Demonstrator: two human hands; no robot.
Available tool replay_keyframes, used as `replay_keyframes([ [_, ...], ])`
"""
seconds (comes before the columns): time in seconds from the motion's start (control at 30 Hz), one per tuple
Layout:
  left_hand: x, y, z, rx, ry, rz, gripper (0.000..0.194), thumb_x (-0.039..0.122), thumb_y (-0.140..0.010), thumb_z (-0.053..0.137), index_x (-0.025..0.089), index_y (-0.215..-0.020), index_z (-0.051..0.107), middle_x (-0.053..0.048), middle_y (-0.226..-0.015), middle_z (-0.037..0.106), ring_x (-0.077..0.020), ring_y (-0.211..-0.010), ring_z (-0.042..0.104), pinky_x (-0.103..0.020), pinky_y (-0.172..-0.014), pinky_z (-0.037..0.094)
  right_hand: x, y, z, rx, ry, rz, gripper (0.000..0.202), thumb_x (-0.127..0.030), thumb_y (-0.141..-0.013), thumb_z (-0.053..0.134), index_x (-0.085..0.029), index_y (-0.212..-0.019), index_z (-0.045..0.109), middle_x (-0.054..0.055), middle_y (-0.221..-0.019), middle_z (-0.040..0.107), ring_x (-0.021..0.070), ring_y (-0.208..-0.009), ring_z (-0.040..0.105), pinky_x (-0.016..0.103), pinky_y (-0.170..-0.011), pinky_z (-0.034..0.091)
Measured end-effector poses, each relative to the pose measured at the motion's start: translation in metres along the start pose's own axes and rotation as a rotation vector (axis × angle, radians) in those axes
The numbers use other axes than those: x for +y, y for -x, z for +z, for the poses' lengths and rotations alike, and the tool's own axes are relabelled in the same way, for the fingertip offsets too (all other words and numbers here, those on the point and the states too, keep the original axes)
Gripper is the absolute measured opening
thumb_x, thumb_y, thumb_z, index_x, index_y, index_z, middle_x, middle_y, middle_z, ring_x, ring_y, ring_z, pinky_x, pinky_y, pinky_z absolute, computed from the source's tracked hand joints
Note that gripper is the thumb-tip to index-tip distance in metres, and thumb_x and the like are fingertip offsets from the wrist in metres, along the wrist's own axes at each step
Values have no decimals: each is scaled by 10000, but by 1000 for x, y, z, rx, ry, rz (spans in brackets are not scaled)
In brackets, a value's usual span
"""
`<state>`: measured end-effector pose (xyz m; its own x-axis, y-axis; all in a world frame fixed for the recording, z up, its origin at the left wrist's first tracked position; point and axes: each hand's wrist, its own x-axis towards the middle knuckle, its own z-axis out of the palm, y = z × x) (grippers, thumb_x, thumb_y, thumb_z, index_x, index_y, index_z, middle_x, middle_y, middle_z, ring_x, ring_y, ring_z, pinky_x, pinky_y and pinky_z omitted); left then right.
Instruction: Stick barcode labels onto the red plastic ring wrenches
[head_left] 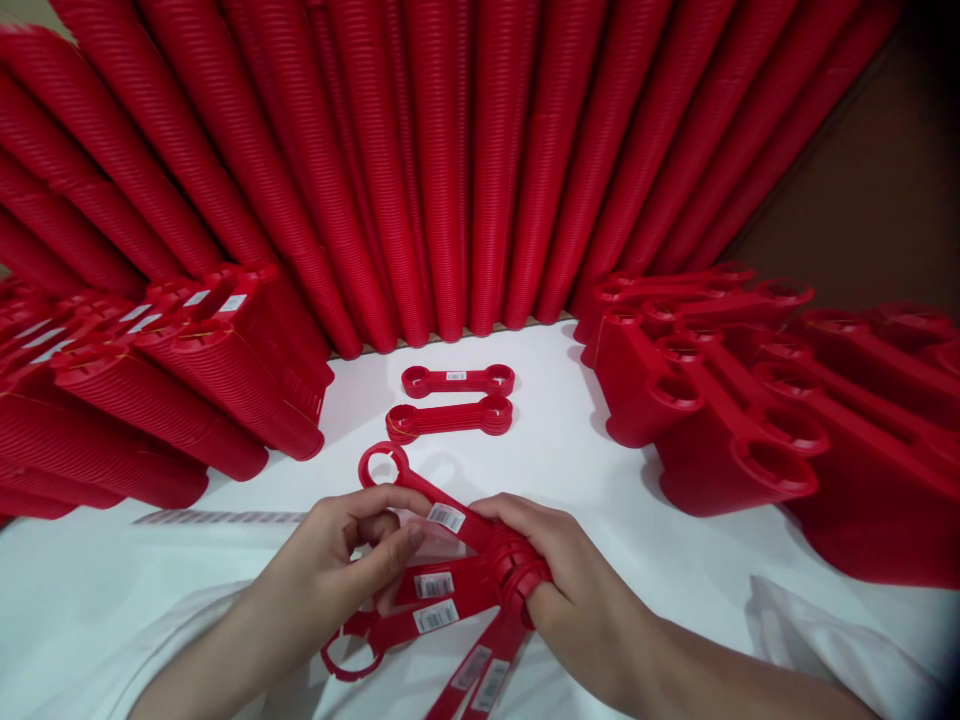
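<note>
My right hand [562, 560] is wrapped round the stacked ring ends of several flat red plastic links [450, 590], which fan out toward the left and bottom. My left hand [352, 560] has its index fingertip on a white barcode label [446, 517] on the uppermost link. Its other fingers are curled, and what they hold, if anything, is hidden. Barcode labels also show on the lower links. A pale patterned strip [225, 518] lies left of my left hand, and a translucent pale sheet [439, 542] shows under the top link.
Ahead on the white table [540, 400] lie a labelled red link [457, 381] and a small banded stack of links [450, 416]. Banded stacks [247, 380] stand at left, and more stacks [705, 400] at right. Tall red columns [442, 170] line the back.
</note>
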<state>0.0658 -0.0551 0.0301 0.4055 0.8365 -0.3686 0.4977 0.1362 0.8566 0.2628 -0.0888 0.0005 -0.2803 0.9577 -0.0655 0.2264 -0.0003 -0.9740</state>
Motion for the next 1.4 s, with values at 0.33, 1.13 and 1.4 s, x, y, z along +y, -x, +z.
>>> replay_keyframes([
  [0.33, -7, 2, 14, 431, -914, 619, 203, 304, -906, 447, 202, -829, 604, -22, -715, 577, -174, -659, 506, -292, -616, 412, 0, 4, 5, -28, -55, -76, 618, 31, -593, 373, -215, -1095, 636, 35, -1044, 650, 188, -966, 582, 299, -846, 465],
  [1.13, -7, -10, -23, 498, -854, 446, 322, 362, -925, 387, 182, -1176, 477, -68, -927, 578, -217, -819, 544, -332, -719, 432, 5, 3, 5, -11, -195, -10, 584, 33, -638, 347, -218, -1085, 627, 18, -1012, 649, 175, -918, 598, 275, -765, 491],
  [1.4, -11, 0, -21, 381, -783, 486, 155, 203, -861, 350, 180, -908, 496, -47, -824, 565, -180, -727, 522, -290, -641, 420, 3, 1, 2, -2, -262, 26, 516, 9, -690, 363, -199, -1084, 622, 33, -993, 646, 172, -881, 598, 276, -747, 491],
])
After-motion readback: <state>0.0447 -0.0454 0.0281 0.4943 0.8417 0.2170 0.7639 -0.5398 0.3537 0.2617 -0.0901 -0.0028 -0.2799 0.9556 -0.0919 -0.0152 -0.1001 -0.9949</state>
